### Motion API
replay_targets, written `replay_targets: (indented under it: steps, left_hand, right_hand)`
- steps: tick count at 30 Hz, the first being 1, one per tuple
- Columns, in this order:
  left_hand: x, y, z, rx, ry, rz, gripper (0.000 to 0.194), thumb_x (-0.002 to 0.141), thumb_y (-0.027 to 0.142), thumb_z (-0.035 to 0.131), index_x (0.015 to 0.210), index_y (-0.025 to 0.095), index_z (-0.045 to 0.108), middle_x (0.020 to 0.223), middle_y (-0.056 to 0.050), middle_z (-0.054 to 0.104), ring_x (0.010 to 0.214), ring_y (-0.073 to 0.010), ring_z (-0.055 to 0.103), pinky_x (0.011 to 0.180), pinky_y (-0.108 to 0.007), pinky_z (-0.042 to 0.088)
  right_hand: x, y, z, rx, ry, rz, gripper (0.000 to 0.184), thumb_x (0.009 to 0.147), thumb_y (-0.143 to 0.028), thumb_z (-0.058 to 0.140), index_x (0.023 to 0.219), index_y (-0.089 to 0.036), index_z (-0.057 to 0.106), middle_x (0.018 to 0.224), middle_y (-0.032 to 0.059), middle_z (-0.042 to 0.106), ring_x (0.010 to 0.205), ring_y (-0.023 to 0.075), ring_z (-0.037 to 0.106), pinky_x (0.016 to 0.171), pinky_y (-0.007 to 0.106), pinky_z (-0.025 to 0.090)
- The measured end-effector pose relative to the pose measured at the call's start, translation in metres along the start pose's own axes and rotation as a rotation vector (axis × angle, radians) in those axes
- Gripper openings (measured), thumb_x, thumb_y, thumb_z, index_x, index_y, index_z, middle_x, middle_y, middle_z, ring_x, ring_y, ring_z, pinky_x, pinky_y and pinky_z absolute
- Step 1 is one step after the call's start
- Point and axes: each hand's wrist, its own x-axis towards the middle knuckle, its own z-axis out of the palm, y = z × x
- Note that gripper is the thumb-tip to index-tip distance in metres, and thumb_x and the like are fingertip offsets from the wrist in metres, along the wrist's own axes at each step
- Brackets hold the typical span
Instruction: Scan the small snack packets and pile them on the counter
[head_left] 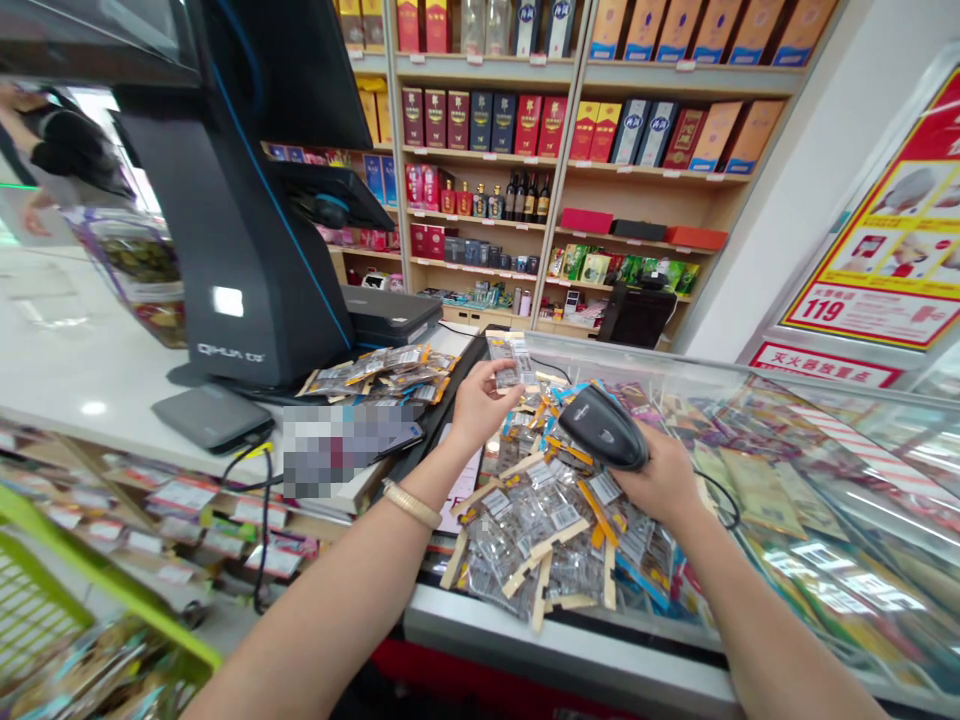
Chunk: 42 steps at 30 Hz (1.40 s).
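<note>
Between the fingers of my left hand (482,405) is a small clear plastic packet (511,358) with a printed label and a pale strip along its top. My right hand (664,478) is wrapped around a black barcode scanner (602,428), whose head points up and left toward the packet. Under both hands a heap of similar packets (525,530) spreads over the glass counter, some with orange or blue edges. A second pile of packets (390,372) lies to the left, beside the register. A bracelet circles my left wrist.
A dark register (247,220) stands on the white counter (67,370) at left, with a flat grey box (212,415) before it. A green basket (45,590) holds packets at lower left. Shelves of boxed bottles (480,120) line the back. A person (75,145) stands far left.
</note>
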Motion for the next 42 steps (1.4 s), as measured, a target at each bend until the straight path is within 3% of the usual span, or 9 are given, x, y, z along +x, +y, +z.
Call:
replay_targets:
  steps: [9,15,18,22,28,30,32,37,42]
  left_hand:
    - [0.040,-0.023,-0.050,-0.162,0.640,-0.257,0.059,0.077,0.015,0.065,0.134,0.013,0.051,0.103,-0.009,0.068,0.084,-0.0134,0.068,0.076,-0.024,0.056]
    - [0.045,-0.027,-0.059,-0.427,0.771,-0.289,0.067,0.074,0.002,0.063,0.136,0.017,0.044,0.088,-0.004,0.067,0.080,-0.0105,0.069,0.080,-0.022,0.053]
    - [0.041,-0.020,-0.052,-0.469,0.707,-0.298,0.055,0.076,0.003,0.059,0.129,0.016,0.048,0.078,-0.002,0.066,0.073,-0.0112,0.069,0.076,-0.023,0.054]
    - [0.032,-0.012,-0.041,-0.241,0.499,-0.272,0.029,0.072,0.014,0.063,0.101,0.016,0.062,0.073,0.001,0.063,0.059,-0.0101,0.062,0.057,-0.020,0.049]
    - [0.002,-0.006,-0.011,0.262,-0.370,-0.142,0.022,0.068,0.035,0.070,0.078,0.016,0.069,0.063,0.000,0.062,0.057,-0.0114,0.053,0.055,-0.023,0.041]
    - [-0.010,-0.003,0.000,0.355,-0.572,-0.114,0.024,0.071,0.040,0.068,0.075,0.017,0.068,0.062,0.001,0.062,0.058,-0.0122,0.053,0.057,-0.023,0.040]
    - [-0.018,-0.002,0.009,0.387,-0.638,-0.091,0.027,0.074,0.044,0.065,0.072,0.017,0.066,0.064,0.000,0.062,0.060,-0.0127,0.053,0.057,-0.024,0.039]
    - [-0.022,-0.008,0.021,0.367,-0.546,-0.090,0.029,0.074,0.043,0.066,0.084,0.016,0.066,0.063,0.002,0.059,0.059,-0.0127,0.052,0.056,-0.023,0.038]
    - [-0.019,-0.014,0.024,0.281,-0.576,-0.276,0.026,0.065,0.031,0.071,0.085,0.014,0.068,0.058,0.004,0.058,0.053,-0.0110,0.048,0.052,-0.023,0.035]
  right_hand:
    - [-0.001,0.002,0.002,-0.007,0.017,-0.006,0.032,0.071,-0.033,0.053,0.098,-0.021,0.067,0.075,0.0053,0.071,0.063,0.0232,0.066,0.059,0.030,0.049]
    - [0.001,0.000,0.001,-0.016,-0.008,0.005,0.020,0.069,-0.033,0.054,0.082,-0.022,0.065,0.070,0.0036,0.070,0.061,0.0203,0.065,0.056,0.026,0.046]
    - [0.000,0.001,0.001,-0.012,-0.003,0.003,0.019,0.070,-0.034,0.055,0.082,-0.022,0.064,0.070,0.0037,0.070,0.061,0.0206,0.065,0.057,0.027,0.046]
    - [-0.001,0.004,0.003,-0.015,0.033,0.014,0.023,0.071,-0.034,0.055,0.088,-0.022,0.065,0.074,0.0050,0.072,0.066,0.0233,0.068,0.058,0.029,0.048]
    - [-0.001,0.007,0.003,-0.016,0.078,0.050,0.034,0.072,-0.035,0.056,0.101,-0.020,0.066,0.083,0.0071,0.074,0.073,0.0252,0.070,0.065,0.032,0.052]
    - [0.000,0.006,0.002,-0.012,0.070,0.048,0.033,0.072,-0.034,0.056,0.100,-0.021,0.067,0.084,0.0068,0.074,0.075,0.0249,0.070,0.066,0.031,0.052]
    - [0.001,0.004,0.001,-0.013,0.053,0.040,0.030,0.072,-0.033,0.056,0.097,-0.022,0.067,0.083,0.0065,0.074,0.075,0.0246,0.070,0.065,0.030,0.051]
    - [0.002,0.000,0.002,-0.021,-0.040,0.037,0.027,0.072,-0.031,0.058,0.095,-0.022,0.067,0.085,0.0066,0.074,0.075,0.0236,0.069,0.066,0.029,0.051]
    - [0.001,0.000,0.005,-0.020,-0.055,0.027,0.026,0.072,-0.032,0.057,0.095,-0.022,0.067,0.086,0.0068,0.074,0.076,0.0240,0.069,0.066,0.030,0.050]
